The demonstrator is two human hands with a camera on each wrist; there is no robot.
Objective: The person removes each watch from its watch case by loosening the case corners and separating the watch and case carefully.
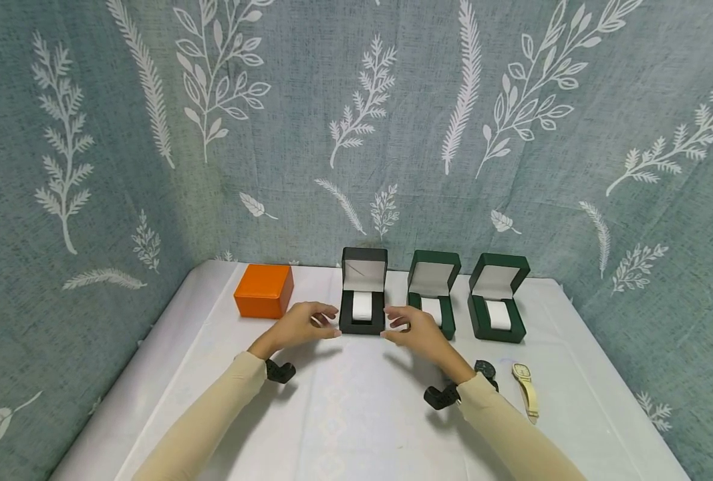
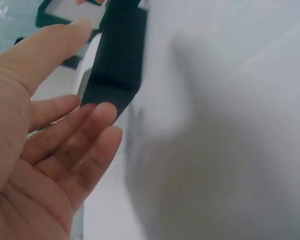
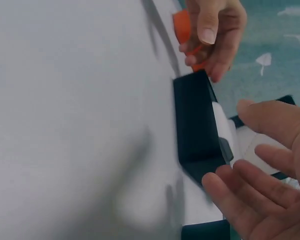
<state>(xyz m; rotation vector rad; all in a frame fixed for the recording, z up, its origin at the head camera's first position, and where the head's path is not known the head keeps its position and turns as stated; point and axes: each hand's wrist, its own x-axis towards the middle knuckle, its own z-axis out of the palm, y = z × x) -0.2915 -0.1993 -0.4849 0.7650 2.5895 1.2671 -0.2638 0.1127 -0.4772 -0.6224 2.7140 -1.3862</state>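
A black watch box (image 1: 362, 329) stands with its lid raised, a white cushion (image 1: 362, 306) inside. My left hand (image 1: 302, 324) is at its left side and my right hand (image 1: 417, 331) at its right, both with relaxed, slightly bent fingers and nothing held. In the left wrist view, the fingertips are right at a corner of the dark box (image 2: 117, 55). The right wrist view has the other hand's fingers (image 3: 240, 187) close beside the box (image 3: 195, 120), thumb apart from them.
Two green watch boxes, one nearer (image 1: 448, 322) and one farther right (image 1: 500, 334), stand with lids up and white cushions inside. A closed orange box (image 1: 262, 297) sits left. A gold watch (image 1: 526, 387) and a dark watch (image 1: 485, 368), partly behind the right sleeve, lie at front right.
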